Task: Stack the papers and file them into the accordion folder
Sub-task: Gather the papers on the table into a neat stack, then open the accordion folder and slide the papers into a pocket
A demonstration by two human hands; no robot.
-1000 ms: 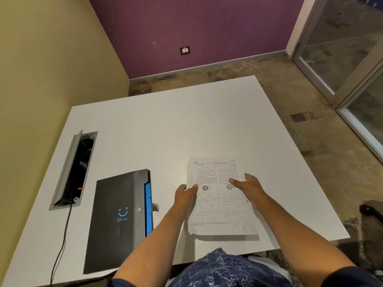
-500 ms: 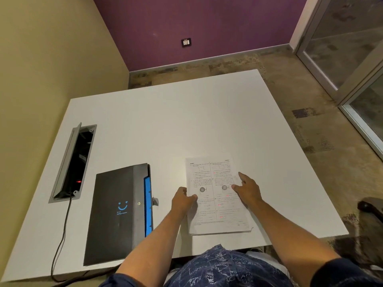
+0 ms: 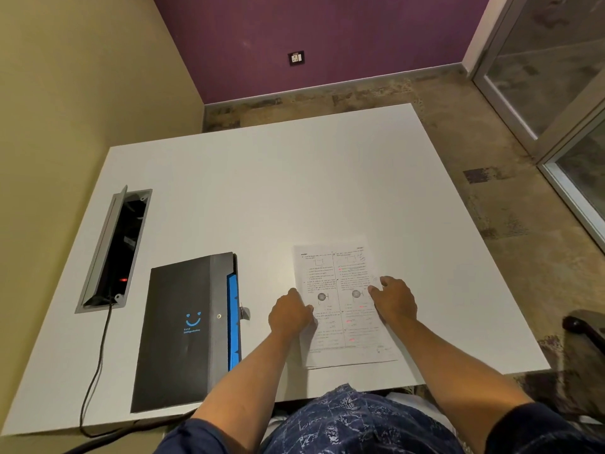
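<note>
While the printed papers [image 3: 340, 303] lie stacked near the table's [image 3: 262, 198] front edge, they are steadied from both sides, apparently to square their edges. The left hand [image 3: 289, 317] is curled against the stack's left edge; the right hand [image 3: 394, 301] is pressed flat on top, fingers together. The black accordion folder [image 3: 183, 329] is seen closed towards the front-left corner, unfilled.

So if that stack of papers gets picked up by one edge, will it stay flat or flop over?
Probably flop: the papers look like a few thin printed sheets lying flat on the table. They may also fan apart, since a lower sheet's edge already peeks out near the bottom. Both the left hand and right hand rest on them, which suggests they slide easily.
</note>
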